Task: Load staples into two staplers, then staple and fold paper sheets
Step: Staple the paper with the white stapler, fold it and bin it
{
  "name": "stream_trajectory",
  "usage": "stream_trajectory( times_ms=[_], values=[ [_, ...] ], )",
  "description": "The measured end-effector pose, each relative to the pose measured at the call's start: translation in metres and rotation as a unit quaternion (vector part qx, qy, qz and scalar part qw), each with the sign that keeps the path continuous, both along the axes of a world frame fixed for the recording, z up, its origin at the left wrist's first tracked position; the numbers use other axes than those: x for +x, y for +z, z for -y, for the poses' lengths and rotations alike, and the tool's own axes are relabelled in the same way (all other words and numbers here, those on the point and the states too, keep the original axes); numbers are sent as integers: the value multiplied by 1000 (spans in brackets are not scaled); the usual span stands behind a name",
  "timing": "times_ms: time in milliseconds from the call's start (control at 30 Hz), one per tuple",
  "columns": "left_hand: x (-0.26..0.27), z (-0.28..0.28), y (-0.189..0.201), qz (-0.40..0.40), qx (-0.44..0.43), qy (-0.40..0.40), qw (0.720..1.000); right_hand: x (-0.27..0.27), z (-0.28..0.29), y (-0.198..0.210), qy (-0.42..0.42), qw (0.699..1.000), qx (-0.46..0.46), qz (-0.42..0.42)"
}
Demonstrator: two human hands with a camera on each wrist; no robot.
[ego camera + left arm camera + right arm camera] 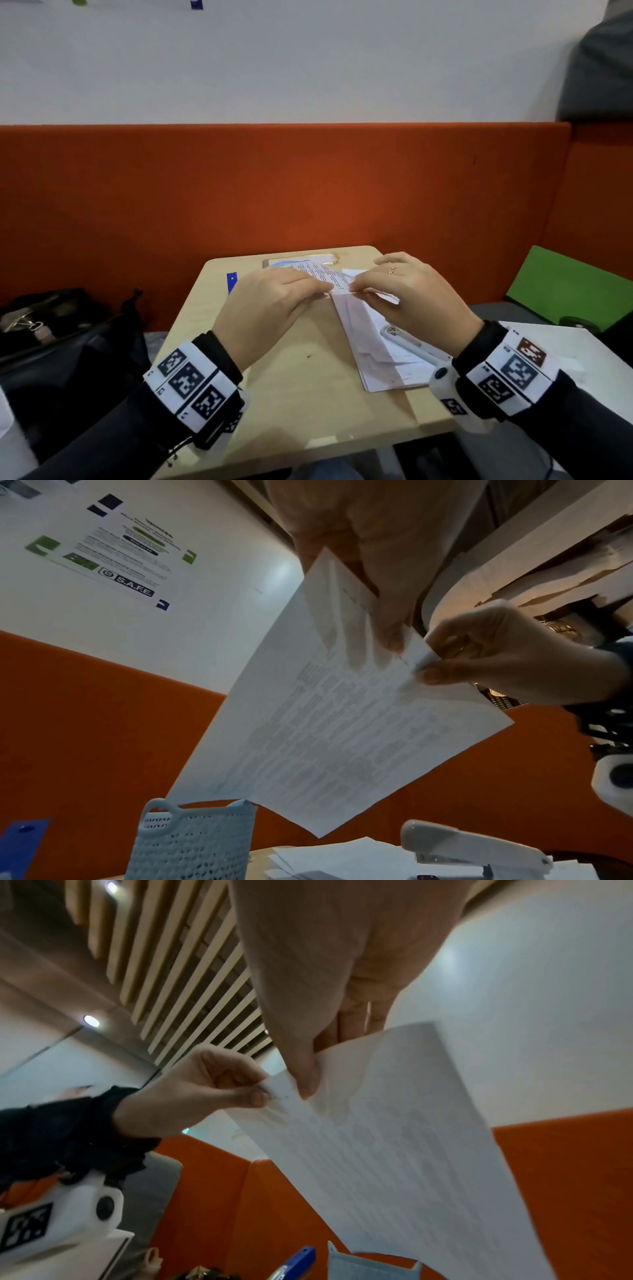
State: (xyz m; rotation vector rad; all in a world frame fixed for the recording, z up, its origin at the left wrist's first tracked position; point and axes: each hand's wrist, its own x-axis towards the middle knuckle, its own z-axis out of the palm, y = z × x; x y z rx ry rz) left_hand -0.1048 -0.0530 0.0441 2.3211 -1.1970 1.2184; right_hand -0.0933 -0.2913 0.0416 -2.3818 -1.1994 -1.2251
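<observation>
Both hands hold a printed paper sheet (pixel 323 274) by one corner, lifted above the wooden table (pixel 291 377). My left hand (pixel 308 291) pinches the corner from the left, thumb under the sheet (pixel 325 737). From the right, my right hand (pixel 366 286) pinches the same corner between thumb and fingers; the sheet (pixel 394 1137) hangs away from them. A small dark mark like a staple (pixel 404 660) sits at that corner. Below my right hand, a white stapler (pixel 407 342) lies on a stack of paper (pixel 370 356); it also shows in the left wrist view (pixel 472 845).
A pale blue mesh basket (pixel 195 840) stands at the table's far side, with a blue object (pixel 231 281) to its left. Dark bags (pixel 51 325) lie on the bench at left. An orange padded backrest (pixel 308 188) runs behind the table; a green cushion (pixel 565 284) is at right.
</observation>
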Motion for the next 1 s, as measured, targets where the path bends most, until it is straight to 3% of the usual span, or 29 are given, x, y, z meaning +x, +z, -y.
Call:
stream_trajectory(
  times_ms=[133,233,367,500,667,767,900,1000],
  values=[
    [-8,-4,0,88,47,-21,995,-12,6,7,23,999,13,42],
    [-22,-9,3,124,75,-43,989,-25,13,12,64,997,39,-11],
    [-29,-9,5,4,14,-71,997,-39,20,19,96,983,53,-147],
    [-30,-12,15,-100,-48,-81,991,-44,30,33,72,976,24,-202],
    [-27,-33,19,-96,-77,-59,991,-46,49,35,52,980,51,-187],
    [-31,-51,19,-114,-71,-57,989,-49,59,28,87,964,79,-239],
    [-35,-61,11,-158,-37,-64,985,-55,57,13,73,945,51,-314],
    [-40,-59,2,-215,-9,-88,973,-58,43,-3,41,930,-36,-364]
  ],
)
